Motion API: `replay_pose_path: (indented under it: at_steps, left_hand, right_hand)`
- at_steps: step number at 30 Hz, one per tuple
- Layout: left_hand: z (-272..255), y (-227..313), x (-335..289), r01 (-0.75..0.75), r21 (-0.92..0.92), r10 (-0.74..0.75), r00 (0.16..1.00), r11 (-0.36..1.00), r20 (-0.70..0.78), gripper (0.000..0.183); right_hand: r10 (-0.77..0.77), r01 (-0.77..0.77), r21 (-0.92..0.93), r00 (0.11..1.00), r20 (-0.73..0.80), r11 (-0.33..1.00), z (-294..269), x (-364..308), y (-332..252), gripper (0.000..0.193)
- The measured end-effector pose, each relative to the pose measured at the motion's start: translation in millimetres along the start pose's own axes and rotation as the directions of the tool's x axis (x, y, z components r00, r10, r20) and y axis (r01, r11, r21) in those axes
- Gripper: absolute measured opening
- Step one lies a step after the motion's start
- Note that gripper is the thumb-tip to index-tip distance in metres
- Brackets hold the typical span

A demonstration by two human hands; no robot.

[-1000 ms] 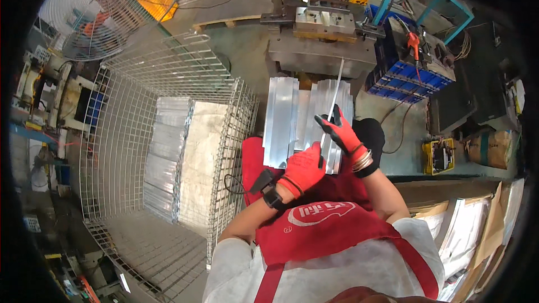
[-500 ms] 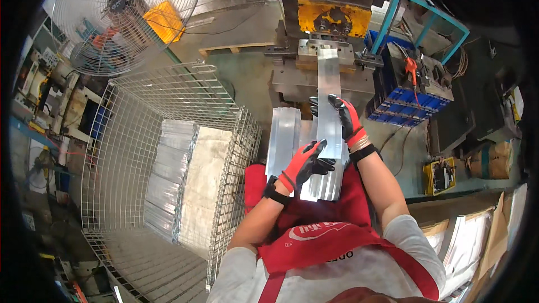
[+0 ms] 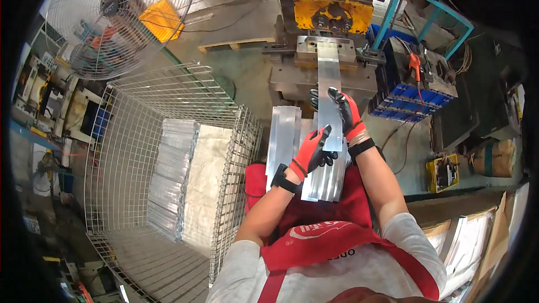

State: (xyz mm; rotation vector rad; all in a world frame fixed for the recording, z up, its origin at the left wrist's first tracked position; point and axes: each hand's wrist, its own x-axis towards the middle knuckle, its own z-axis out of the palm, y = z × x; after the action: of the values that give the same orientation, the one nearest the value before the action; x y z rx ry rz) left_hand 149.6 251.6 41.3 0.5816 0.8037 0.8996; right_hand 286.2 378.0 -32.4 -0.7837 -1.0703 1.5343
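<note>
A long flat metal strip (image 3: 329, 101) reaches away from me, its far end lying in the die (image 3: 306, 50) of a press. My right hand (image 3: 347, 113), in a red and black glove, grips the strip midway, thumb on top and fingertips showing past its left edge. At the near end, my left hand (image 3: 314, 150), gloved alike, holds the strip's left corner with the thumb over it. Below both hands, several similar metal strips (image 3: 285, 129) lie in two stacks over my lap; part of the right stack is hidden by my left hand and the held strip.
A wire basket (image 3: 224, 191) with stacked metal strips and a pale sheet stands at left. Behind it is a large fan (image 3: 115, 5). Blue crates (image 3: 401, 101) with a red-handled tool (image 3: 414, 66) stand right of the press, and a yellow bin (image 3: 442, 173) lies farther right.
The strip has moved forward, its far end deeper in the die. Both hands have gone forward with it, the left hand also slightly right.
</note>
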Motion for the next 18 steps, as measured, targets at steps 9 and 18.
replay_pose_path:
  at_steps: [9, 18]
  left_hand:
    - [-19, -14, 3, -0.015, 0.027, 0.016, 0.999, 1.0, -0.036, 0.031]
    - [-13, -2, 19, -0.063, 0.078, 0.067, 0.997, 0.995, -0.048, 0.03]
  right_hand:
    - [-0.126, 0.104, -0.209, 0.988, -0.092, 0.972, 28, -24, -8, 0.033]
    - [-0.188, 0.138, -0.345, 0.975, -0.116, 0.928, 29, -6, -21, 0.029]
